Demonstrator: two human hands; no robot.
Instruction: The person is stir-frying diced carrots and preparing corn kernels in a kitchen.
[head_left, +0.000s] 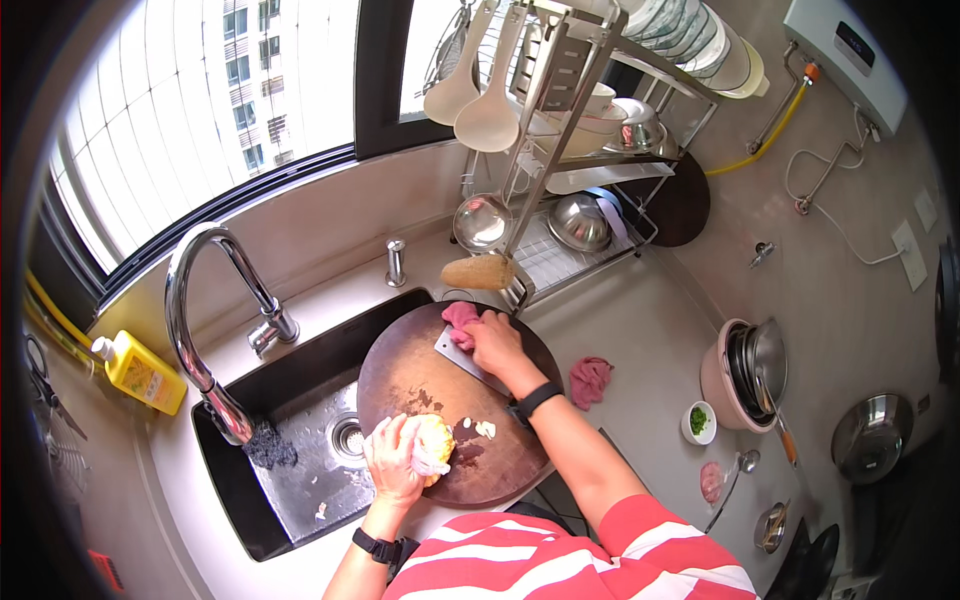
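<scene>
My left hand (393, 459) grips a crumpled yellow and whitish bundle (433, 444) at the near left of a round wooden chopping board (420, 367). Whether the bundle is cloth or bagged food, I cannot tell. Farther up the board, my right hand (495, 345) holds a bunched pink cloth (463, 324) against a cleaver's blade (466, 361). That blade lies flat on the wood, partly hidden under my hand and forearm. Several pale scraps (485, 430) lie beside the bundle, near dark wet patches.
The board overhangs a black sink (315, 510) with a chrome faucet (180, 300). Right of it are another pink cloth (591, 381), a white bowl of chopped greens (699, 423) and a pink basin of pans (724, 375). A metal dish rack (570, 274) stands behind, a yellow bottle (146, 373) left.
</scene>
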